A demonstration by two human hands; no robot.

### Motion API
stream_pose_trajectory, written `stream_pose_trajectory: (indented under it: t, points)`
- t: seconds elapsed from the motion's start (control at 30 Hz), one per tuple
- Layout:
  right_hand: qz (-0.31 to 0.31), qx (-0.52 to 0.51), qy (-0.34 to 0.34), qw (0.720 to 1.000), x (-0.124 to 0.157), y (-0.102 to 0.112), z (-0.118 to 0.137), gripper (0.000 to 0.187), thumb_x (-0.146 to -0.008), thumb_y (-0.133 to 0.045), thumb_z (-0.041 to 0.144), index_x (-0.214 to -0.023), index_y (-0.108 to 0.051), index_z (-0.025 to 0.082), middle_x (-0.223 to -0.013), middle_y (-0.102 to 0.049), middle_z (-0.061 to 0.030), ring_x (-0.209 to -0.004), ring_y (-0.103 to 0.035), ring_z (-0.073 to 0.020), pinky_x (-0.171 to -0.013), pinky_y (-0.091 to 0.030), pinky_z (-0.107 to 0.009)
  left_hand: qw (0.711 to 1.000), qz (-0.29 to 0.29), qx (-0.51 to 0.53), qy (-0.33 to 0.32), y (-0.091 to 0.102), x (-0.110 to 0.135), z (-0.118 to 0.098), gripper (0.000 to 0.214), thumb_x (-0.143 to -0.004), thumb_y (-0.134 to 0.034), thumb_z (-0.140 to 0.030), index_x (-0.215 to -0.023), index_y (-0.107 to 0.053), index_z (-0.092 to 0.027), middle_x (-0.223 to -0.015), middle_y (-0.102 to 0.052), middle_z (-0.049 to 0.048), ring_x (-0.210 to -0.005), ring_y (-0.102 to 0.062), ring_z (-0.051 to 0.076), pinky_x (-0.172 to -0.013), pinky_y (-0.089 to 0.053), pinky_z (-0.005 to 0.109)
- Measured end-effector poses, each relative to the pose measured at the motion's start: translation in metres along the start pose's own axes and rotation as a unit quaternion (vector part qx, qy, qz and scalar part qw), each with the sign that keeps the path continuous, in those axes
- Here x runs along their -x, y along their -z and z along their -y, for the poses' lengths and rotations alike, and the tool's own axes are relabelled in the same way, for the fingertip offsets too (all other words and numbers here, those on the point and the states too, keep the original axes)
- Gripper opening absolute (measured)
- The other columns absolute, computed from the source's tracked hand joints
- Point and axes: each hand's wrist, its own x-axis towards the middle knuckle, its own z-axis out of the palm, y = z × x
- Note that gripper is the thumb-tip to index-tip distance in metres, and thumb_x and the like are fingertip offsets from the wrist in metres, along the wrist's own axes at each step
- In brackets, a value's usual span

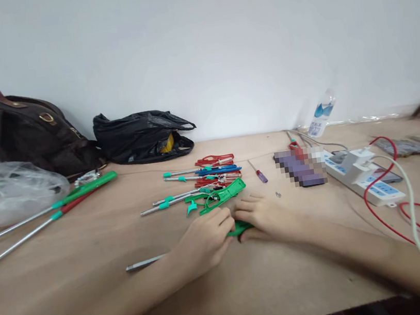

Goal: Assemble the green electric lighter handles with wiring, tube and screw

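Near the table's middle, my left hand (207, 235) and my right hand (265, 217) are closed around a green plastic handle (239, 228). Most of that handle is hidden by the fingers. A metal rod (144, 263) sticks out to the left beneath my left wrist and seems to belong to it. Just beyond my hands lies an opened green handle shell (228, 194) with thin wires. Behind it are several silver rods with teal collars, attached to red handle parts (214, 160) and blue handle parts (221, 169). A small screwdriver (260, 174) with a purple handle lies beyond my right hand.
Two finished-looking rods with a green handle (94, 185) lie left. Behind stand a dark bag (27, 133), a black plastic bag (140, 138) and clear plastic wrap (11, 190). Rightward are a purple phone (299, 168), a power strip (381, 191), cables and a water bottle (321, 113).
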Motion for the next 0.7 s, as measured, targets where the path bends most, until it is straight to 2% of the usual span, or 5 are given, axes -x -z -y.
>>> stream_pose_trajectory:
  t: [0.1, 0.17, 0.27, 0.37, 0.7]
  points:
    - [0.006, -0.108, -0.096, 0.99, 0.007, 0.023, -0.026, 0.013, -0.091, -0.056, 0.024, -0.1, -0.063, 0.017, -0.094, -0.069, -0.0076, -0.086, -0.063, -0.0193, -0.074, -0.046, -0.029, 0.999, -0.013, -0.03, -0.036, -0.002, 0.002, 0.002, 0.019, -0.089, -0.045, -0.009, -0.102, -0.057, -0.017, -0.094, -0.058, 0.0058, -0.085, -0.054, 0.021, -0.071, -0.04, 0.03]
    - [0.0, -0.083, -0.204, 0.975, 0.016, 0.035, -0.048, 0.016, -0.091, -0.05, 0.018, -0.095, -0.065, 0.018, -0.091, -0.07, -0.0064, -0.08, -0.063, -0.019, -0.071, -0.044, -0.029, 0.998, -0.012, -0.033, -0.047, -0.002, 0.003, 0.003, 0.024, -0.088, -0.045, -0.008, -0.107, -0.058, -0.018, -0.094, -0.058, 0.0057, -0.085, -0.053, 0.021, -0.069, -0.04, 0.03]
    - [0.083, -0.031, -0.306, 0.948, 0.031, 0.043, -0.077, 0.014, -0.081, -0.053, 0.013, -0.077, -0.066, 0.019, -0.081, -0.069, -0.0056, -0.073, -0.062, -0.0205, -0.064, -0.04, -0.029, 0.999, -0.014, -0.012, -0.047, -0.002, 0.002, 0.006, 0.02, -0.087, -0.048, -0.009, -0.1, -0.06, -0.017, -0.095, -0.056, 0.0066, -0.084, -0.052, 0.021, -0.069, -0.039, 0.031]
    - [0.137, -0.103, -0.319, 0.932, 0.041, 0.039, -0.092, 0.01, -0.076, -0.055, 0.017, -0.075, -0.065, 0.019, -0.079, -0.068, -0.004, -0.071, -0.061, -0.0194, -0.062, -0.039, -0.028, 0.999, -0.012, 0.03, -0.029, -0.001, 0.0, 0.008, 0.016, -0.087, -0.049, -0.012, -0.097, -0.06, -0.018, -0.099, -0.055, 0.0071, -0.086, -0.052, 0.02, -0.071, -0.04, 0.03]
    - [0.121, -0.158, -0.325, 0.925, 0.043, 0.026, -0.098, 0.007, -0.069, -0.052, 0.013, -0.07, -0.056, 0.018, -0.07, -0.059, -0.0013, -0.065, -0.052, -0.0163, -0.06, -0.035, -0.027, 0.996, -0.018, 0.084, -0.009, -0.004, 0.001, 0.011, 0.016, -0.092, -0.045, -0.019, -0.096, -0.061, -0.018, -0.101, -0.056, 0.0073, -0.088, -0.054, 0.019, -0.074, -0.042, 0.029]
